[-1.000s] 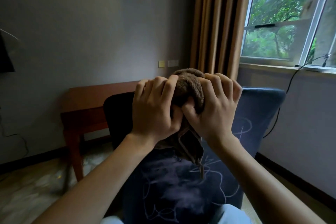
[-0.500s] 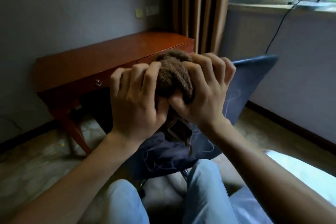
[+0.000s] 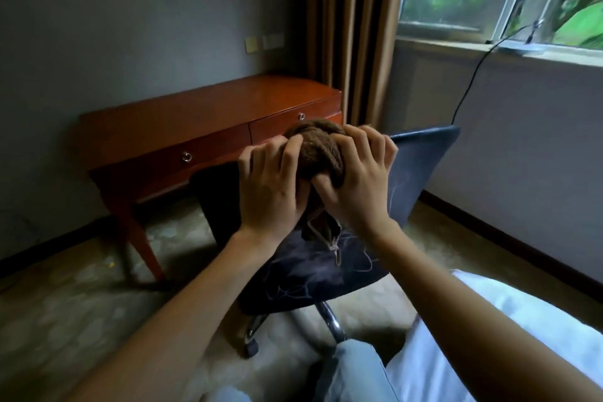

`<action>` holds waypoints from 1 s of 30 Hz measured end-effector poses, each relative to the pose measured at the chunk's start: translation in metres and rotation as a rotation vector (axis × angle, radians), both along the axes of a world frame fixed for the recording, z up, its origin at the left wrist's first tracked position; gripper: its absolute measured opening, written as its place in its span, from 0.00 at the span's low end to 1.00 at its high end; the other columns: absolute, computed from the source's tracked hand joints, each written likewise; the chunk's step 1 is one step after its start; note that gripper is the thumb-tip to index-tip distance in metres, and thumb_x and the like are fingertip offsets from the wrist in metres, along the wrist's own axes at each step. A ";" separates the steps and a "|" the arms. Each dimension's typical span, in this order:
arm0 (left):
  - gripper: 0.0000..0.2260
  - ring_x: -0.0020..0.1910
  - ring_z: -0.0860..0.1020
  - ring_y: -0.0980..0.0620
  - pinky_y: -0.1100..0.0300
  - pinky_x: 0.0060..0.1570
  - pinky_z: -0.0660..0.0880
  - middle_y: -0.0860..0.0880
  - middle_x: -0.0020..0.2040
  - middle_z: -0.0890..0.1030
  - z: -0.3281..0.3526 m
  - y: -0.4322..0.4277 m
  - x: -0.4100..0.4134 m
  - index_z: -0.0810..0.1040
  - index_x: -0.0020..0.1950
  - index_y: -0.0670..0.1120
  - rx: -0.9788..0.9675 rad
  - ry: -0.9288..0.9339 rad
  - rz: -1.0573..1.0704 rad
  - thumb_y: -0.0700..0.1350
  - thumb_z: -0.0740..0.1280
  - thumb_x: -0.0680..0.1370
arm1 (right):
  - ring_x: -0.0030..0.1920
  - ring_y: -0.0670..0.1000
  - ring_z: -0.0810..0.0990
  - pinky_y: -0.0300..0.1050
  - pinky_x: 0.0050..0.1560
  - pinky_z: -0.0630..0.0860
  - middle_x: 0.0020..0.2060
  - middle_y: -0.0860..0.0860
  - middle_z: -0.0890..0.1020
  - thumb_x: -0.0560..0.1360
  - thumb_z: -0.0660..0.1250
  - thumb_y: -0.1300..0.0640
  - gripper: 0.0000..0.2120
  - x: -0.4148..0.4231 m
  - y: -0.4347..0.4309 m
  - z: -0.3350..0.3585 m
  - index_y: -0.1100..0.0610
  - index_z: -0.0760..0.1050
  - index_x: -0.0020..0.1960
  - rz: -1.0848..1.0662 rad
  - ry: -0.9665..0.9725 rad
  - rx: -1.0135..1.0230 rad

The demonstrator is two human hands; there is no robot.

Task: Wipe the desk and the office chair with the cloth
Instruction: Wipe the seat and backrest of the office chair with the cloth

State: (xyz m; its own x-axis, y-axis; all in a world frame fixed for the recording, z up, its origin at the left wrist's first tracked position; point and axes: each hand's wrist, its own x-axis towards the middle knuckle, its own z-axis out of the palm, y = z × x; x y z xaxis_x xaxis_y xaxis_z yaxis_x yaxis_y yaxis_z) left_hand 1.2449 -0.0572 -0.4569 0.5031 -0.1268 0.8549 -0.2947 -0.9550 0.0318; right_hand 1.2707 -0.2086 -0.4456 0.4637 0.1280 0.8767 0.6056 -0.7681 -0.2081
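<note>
While still clutching the bunched brown cloth [image 3: 321, 150] with left hand [image 3: 270, 192] and right hand [image 3: 359, 186], both curled tight round it, holds it over the blue office chair [image 3: 421, 166], short of the front edge of the wooden desk [image 3: 208, 111] now fully in view, seemingly not yet wiping either.

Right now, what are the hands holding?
Both hands, left hand and right hand, grip the bunched brown cloth at its top; its end dangles below.
</note>
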 end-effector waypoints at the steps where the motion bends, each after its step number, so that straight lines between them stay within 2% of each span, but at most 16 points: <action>1: 0.23 0.61 0.75 0.39 0.43 0.65 0.64 0.40 0.62 0.76 -0.001 0.000 0.003 0.65 0.70 0.44 0.008 -0.008 0.015 0.50 0.65 0.79 | 0.64 0.58 0.72 0.58 0.68 0.62 0.59 0.54 0.79 0.71 0.66 0.43 0.23 0.003 -0.001 -0.001 0.57 0.78 0.59 -0.004 -0.010 -0.013; 6: 0.24 0.62 0.73 0.38 0.45 0.67 0.62 0.40 0.63 0.74 -0.009 0.005 0.001 0.65 0.72 0.43 0.064 -0.008 0.026 0.51 0.61 0.78 | 0.64 0.58 0.70 0.58 0.69 0.62 0.61 0.53 0.76 0.72 0.66 0.43 0.24 0.003 0.000 -0.011 0.55 0.75 0.63 -0.023 -0.038 -0.074; 11: 0.26 0.63 0.71 0.39 0.44 0.69 0.60 0.40 0.64 0.73 -0.001 0.005 -0.007 0.64 0.73 0.43 0.047 0.082 0.030 0.51 0.59 0.77 | 0.66 0.58 0.69 0.59 0.70 0.61 0.63 0.53 0.75 0.73 0.64 0.41 0.26 0.000 -0.001 -0.005 0.54 0.73 0.65 -0.053 0.001 -0.112; 16: 0.28 0.74 0.65 0.37 0.40 0.77 0.54 0.38 0.73 0.67 -0.011 0.006 -0.015 0.60 0.77 0.42 0.082 0.056 0.002 0.46 0.58 0.78 | 0.72 0.60 0.65 0.60 0.74 0.58 0.69 0.55 0.72 0.74 0.66 0.43 0.28 -0.003 0.002 -0.015 0.56 0.71 0.69 -0.052 -0.031 -0.090; 18: 0.30 0.78 0.59 0.36 0.39 0.78 0.51 0.38 0.77 0.62 -0.025 0.008 -0.017 0.58 0.79 0.41 0.129 0.045 0.010 0.44 0.61 0.78 | 0.76 0.60 0.60 0.60 0.77 0.54 0.73 0.57 0.68 0.76 0.67 0.46 0.29 -0.003 0.001 -0.032 0.57 0.68 0.73 -0.052 -0.051 -0.093; 22: 0.35 0.81 0.50 0.36 0.36 0.77 0.48 0.39 0.81 0.55 -0.050 0.019 -0.013 0.56 0.81 0.43 0.242 0.003 0.019 0.42 0.67 0.76 | 0.80 0.62 0.52 0.59 0.79 0.47 0.78 0.61 0.59 0.77 0.69 0.50 0.33 0.006 -0.003 -0.066 0.60 0.63 0.76 -0.075 -0.117 -0.157; 26: 0.36 0.80 0.49 0.35 0.35 0.77 0.46 0.40 0.81 0.54 -0.068 0.027 -0.001 0.56 0.81 0.44 0.304 -0.077 0.039 0.42 0.68 0.75 | 0.80 0.64 0.50 0.63 0.79 0.49 0.79 0.62 0.55 0.77 0.67 0.49 0.40 0.016 -0.004 -0.088 0.58 0.50 0.80 -0.080 -0.139 -0.187; 30: 0.37 0.81 0.47 0.37 0.34 0.77 0.45 0.41 0.81 0.54 -0.085 0.024 0.010 0.55 0.81 0.45 0.308 -0.107 0.070 0.44 0.68 0.75 | 0.79 0.65 0.51 0.66 0.77 0.52 0.79 0.61 0.54 0.77 0.67 0.48 0.38 0.030 -0.007 -0.101 0.59 0.53 0.79 -0.056 -0.166 -0.228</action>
